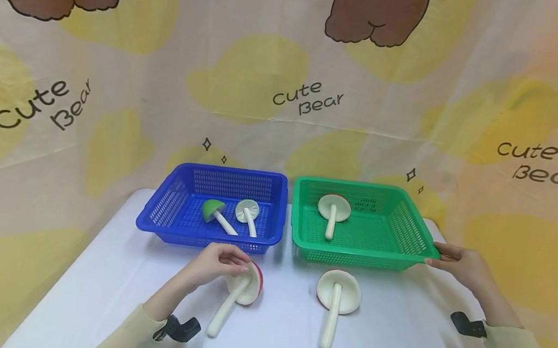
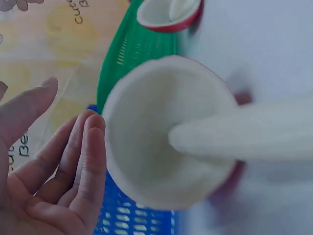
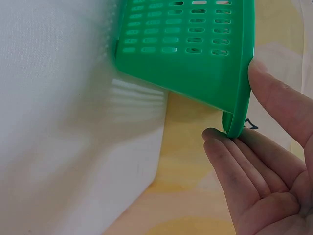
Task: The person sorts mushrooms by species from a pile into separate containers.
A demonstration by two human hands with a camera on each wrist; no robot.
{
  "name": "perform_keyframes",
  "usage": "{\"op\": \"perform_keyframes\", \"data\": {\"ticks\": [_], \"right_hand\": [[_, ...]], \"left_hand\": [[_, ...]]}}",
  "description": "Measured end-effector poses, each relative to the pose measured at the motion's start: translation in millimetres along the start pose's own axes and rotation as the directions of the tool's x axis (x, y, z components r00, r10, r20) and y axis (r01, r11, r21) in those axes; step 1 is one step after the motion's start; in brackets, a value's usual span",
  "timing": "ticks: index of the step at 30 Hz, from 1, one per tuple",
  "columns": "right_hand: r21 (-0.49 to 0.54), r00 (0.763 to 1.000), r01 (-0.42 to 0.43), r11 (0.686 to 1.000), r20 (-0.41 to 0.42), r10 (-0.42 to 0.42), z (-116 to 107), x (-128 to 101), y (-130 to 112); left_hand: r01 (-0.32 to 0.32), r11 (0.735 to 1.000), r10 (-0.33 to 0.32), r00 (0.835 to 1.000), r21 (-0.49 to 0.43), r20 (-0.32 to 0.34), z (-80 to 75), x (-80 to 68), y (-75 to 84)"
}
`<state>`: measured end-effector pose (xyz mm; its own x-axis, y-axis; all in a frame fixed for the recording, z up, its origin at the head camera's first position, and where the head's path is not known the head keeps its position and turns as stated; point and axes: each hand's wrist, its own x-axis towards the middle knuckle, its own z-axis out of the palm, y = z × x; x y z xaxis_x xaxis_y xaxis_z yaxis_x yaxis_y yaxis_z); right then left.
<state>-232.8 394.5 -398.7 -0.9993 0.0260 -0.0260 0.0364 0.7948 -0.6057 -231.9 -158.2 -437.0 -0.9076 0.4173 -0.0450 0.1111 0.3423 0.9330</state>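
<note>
My left hand [image 1: 223, 261] reaches over a toy mushroom [image 1: 242, 288] with a red-edged white cap, lying stem toward me. In the left wrist view the fingers [image 2: 93, 161] are loosely bent beside the cap [image 2: 142, 147], the thumb apart from them. At the right, my right hand [image 1: 464, 264] holds the near right corner of the green basket [image 1: 361, 255]. Its thumb [image 3: 274, 93] lies against the rim and its fingers are under the lip. A similar mushroom [image 1: 337, 296] lies on the table before the green basket.
Left of the green basket stands a blue basket [image 1: 214, 241], holding a green-capped mushroom [image 1: 214, 211] and a white-capped one [image 1: 247, 211]. Another mushroom [image 1: 333, 208] lies inside the green basket. Both stand on a white table [image 1: 285, 338] against a printed cloth [image 1: 246, 89].
</note>
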Motion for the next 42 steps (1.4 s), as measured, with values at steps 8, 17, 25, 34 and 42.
{"op": "perform_keyframes", "data": {"ticks": [8,17,25,34,42], "right_hand": [[0.017,1.0,-0.012,1.0,0.001,0.012,-1,-1,-2],[0.0,1.0,-0.004,1.0,0.0,0.004,0,0,1],[0.015,1.0,-0.017,1.0,0.007,0.017,1,1,2],[0.027,0.999,-0.032,0.999,0.008,0.032,0,2,2],[0.049,1.0,-0.024,0.998,0.016,0.023,0,0,0]], "left_hand": [[0.026,1.0,-0.026,1.0,0.011,-0.007,-8.6,-16.0,-25.4],[0.105,0.994,-0.105,0.992,0.013,0.068,-4.7,-22.8,-38.1],[0.176,0.984,-0.174,0.981,-0.012,0.089,6.4,-23.5,-43.4],[0.213,0.977,-0.211,0.974,-0.013,0.082,13.0,-24.2,-42.2],[0.231,0.973,-0.229,0.971,-0.02,0.075,15.6,-23.3,-38.4]]}}
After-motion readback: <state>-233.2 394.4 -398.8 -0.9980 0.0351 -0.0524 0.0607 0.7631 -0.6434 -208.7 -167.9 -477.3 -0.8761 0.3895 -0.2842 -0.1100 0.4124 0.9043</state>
